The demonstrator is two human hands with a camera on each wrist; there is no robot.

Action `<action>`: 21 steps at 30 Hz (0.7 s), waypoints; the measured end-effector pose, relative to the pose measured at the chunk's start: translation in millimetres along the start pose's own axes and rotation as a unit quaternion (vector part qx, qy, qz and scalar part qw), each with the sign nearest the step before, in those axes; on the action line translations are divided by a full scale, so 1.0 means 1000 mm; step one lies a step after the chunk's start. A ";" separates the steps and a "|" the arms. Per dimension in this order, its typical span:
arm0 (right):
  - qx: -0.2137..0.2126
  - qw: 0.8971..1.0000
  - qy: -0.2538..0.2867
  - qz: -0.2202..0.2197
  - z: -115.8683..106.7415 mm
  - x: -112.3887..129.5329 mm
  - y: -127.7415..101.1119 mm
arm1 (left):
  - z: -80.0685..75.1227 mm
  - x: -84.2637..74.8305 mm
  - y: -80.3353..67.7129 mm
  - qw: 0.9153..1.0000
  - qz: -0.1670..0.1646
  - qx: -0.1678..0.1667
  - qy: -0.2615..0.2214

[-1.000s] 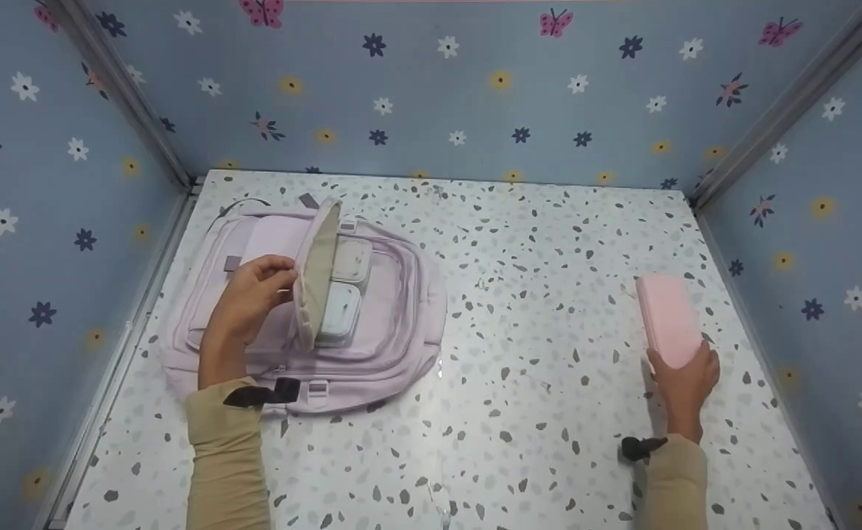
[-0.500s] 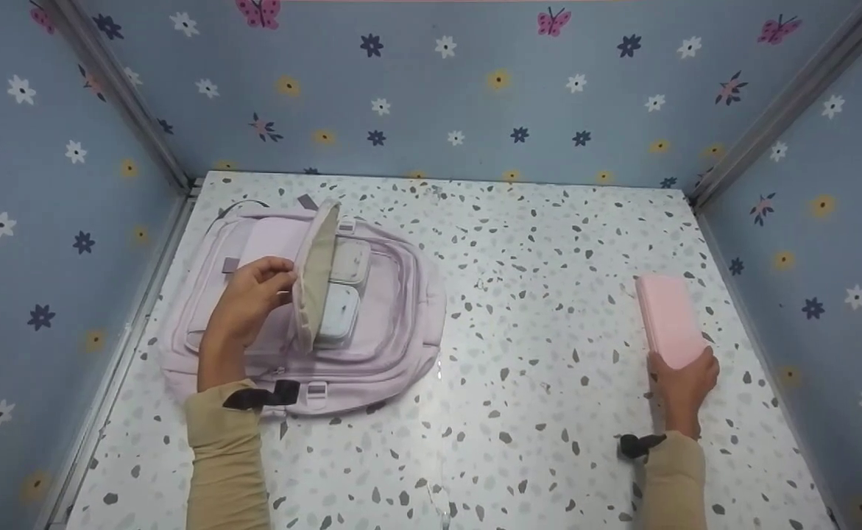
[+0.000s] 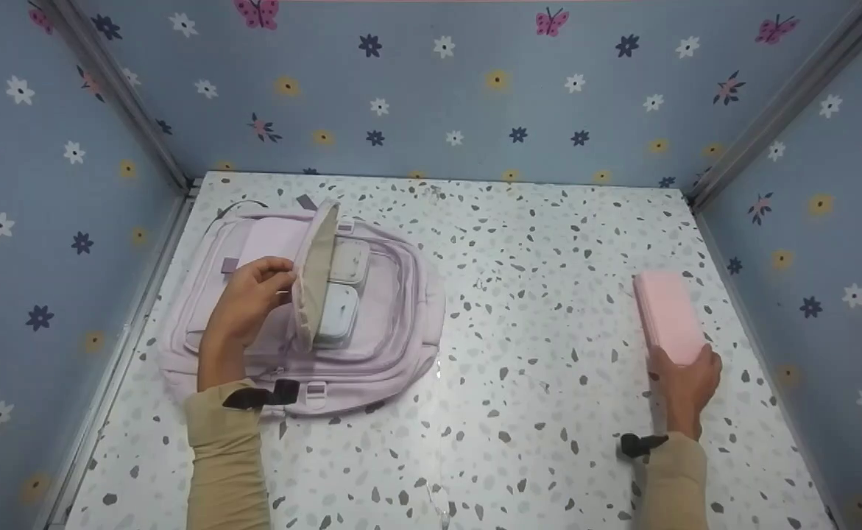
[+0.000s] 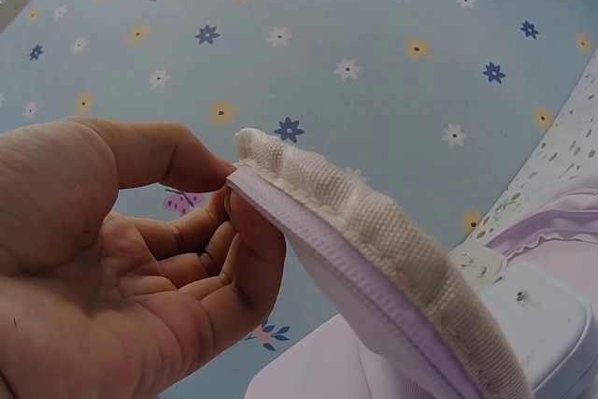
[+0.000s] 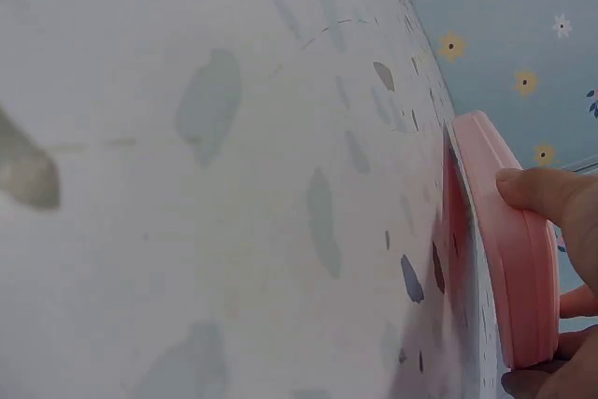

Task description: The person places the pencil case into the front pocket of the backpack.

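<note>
A lilac backpack [image 3: 394, 375] lies flat on the left of the speckled table. Its front pocket flap [image 3: 316, 276] stands raised, with a beige lining. My left hand [image 3: 250, 302] pinches the flap's edge between thumb and fingers, as the left wrist view shows close up. Inside the pocket sit a beige box [image 3: 351, 263] and a pale blue-white box [image 3: 340, 313], both partly hidden by the flap. Far to the right, my right hand [image 3: 684, 383] grips the near end of an oblong pink case [image 3: 668, 316]. A seam runs along the case's side in the right wrist view [image 5: 509, 259].
Flowered blue panels [image 3: 438, 96] enclose the table [image 3: 534, 294] at the back and both sides. The right panel stands close beside the pink case. A buckle [image 3: 316, 394] lies on the backpack's near side. Bare tabletop stretches between backpack and case.
The pink case and my right hand have shifted only very slightly. My left hand keeps its pinch on the raised flap, and the backpack stays in place.
</note>
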State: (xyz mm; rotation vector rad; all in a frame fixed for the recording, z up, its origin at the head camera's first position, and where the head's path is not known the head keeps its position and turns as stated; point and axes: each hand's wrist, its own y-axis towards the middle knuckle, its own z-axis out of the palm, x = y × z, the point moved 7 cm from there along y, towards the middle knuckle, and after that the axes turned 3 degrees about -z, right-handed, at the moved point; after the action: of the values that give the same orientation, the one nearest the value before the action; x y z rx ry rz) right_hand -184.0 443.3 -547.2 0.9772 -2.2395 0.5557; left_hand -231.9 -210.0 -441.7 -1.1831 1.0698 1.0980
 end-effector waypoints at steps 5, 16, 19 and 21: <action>0.000 1.000 0.002 -0.025 0.006 -0.024 0.021 | 0.000 0.000 0.000 0.998 -0.042 -0.020 0.040; -0.021 0.998 0.003 -0.067 0.003 -0.009 0.015 | 0.001 0.001 0.000 0.998 -0.043 -0.024 0.043; -0.018 0.997 0.008 -0.079 0.002 -0.002 0.012 | 0.001 0.001 0.001 0.998 -0.041 -0.024 0.043; -0.015 0.996 0.011 -0.088 0.001 0.003 0.009 | 0.001 0.000 0.000 0.998 -0.040 -0.023 0.042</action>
State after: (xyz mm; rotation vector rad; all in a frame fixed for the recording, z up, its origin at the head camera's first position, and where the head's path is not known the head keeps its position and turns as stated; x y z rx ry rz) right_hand -192.7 446.8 -546.8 1.1329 -2.1108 0.4503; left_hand -232.1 -208.7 -442.0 -1.3082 1.0572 1.0237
